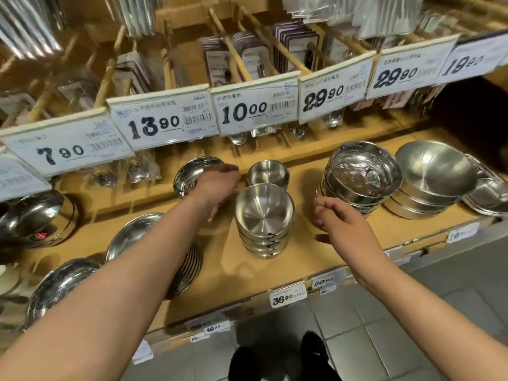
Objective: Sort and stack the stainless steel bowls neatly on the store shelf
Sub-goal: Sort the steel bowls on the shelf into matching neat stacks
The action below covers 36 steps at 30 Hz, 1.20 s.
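Reaching over the wooden shelf [316, 259], both hands flank a small stack of bowls [264, 229] at the shelf's middle. Left hand [217, 185] is seen just left of the stack, its fingers [229, 170] blurred and loosely curled, gripping nothing that can be made out. Right hand [341, 221] hovers to the stack's right, fingers [324, 203] half-spread, thumb low, nothing held.

Noted on the shelf:
- A single small bowl [268, 173] sits directly behind the stack, apart from it.
- A tilted bowl [192, 174] lies behind the left hand, partly hidden by it.
- A taller stack of deeper bowls [362, 177], with plastic film inside the top one, stands to the right, near the right hand.
- A stack of wide bowls [434, 180] is further right.
- Flatter plates [132, 237] lean at the left under the forearm.

Step in hand is judged to be squaring up the middle stack or adding the loose small bowl to it. For a clean result, the stack is best steadied from both sides at the rims, the loose bowl lowered level and centred so it nests rather than perches. Polished steel is likely to slide, so a light, even grip is advised, and the neighbouring right stack should be kept clear of the wrist.
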### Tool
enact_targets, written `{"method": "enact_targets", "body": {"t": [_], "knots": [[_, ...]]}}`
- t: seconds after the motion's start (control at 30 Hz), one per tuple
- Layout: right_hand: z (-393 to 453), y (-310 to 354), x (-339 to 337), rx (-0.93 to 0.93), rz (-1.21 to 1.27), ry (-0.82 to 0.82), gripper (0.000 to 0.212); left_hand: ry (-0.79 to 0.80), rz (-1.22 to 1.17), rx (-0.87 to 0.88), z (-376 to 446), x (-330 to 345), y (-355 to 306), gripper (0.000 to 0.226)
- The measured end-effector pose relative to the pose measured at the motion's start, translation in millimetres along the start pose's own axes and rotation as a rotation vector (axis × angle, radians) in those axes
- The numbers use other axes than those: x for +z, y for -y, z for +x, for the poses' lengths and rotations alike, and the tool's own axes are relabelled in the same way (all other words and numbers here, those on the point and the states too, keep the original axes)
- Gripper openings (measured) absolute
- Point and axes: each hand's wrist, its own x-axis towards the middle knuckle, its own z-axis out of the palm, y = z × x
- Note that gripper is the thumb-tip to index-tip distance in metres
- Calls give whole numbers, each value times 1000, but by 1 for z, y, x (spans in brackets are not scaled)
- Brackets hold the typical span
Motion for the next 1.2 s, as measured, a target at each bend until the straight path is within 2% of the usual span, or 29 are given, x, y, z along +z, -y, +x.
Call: {"method": "enact_targets", "body": {"t": [0.17,0.33,0.4,0.5,0.63,0.67,0.73,0.8,0.83,0.93,1.07,1.13,1.2], "knots": [[-21,-6,12,12,74,-129,19,169,213,42,37,9,6,35],[-44,-15,25,66,111,-229,20,300,213,94,58,19,10,60],[-51,-15,28,83,108,-255,21,299,234,100,62,23,13,60],[-56,-13,26,100,111,-293,26,317,228,81,65,28,14,48],[-55,-8,25,104,166,-318,22,339,227,9,66,32,13,83],[-55,-7,26,98,175,-319,20,325,233,-1,66,33,13,82],[-54,-6,28,93,192,-319,20,352,288,-3,66,34,12,53],[-53,-5,30,100,199,-313,21,379,314,-15,65,36,12,14],[-54,-5,31,105,195,-307,21,383,323,-24,63,37,10,9],[-56,-7,31,111,174,-296,21,338,392,-39,64,37,8,21],[-59,-11,29,133,175,-301,21,350,354,-44,61,40,5,5],[-61,-11,27,139,167,-304,21,322,389,-10,54,39,0,6],[-62,-9,26,136,166,-302,20,320,289,24,48,35,-6,5]]}}
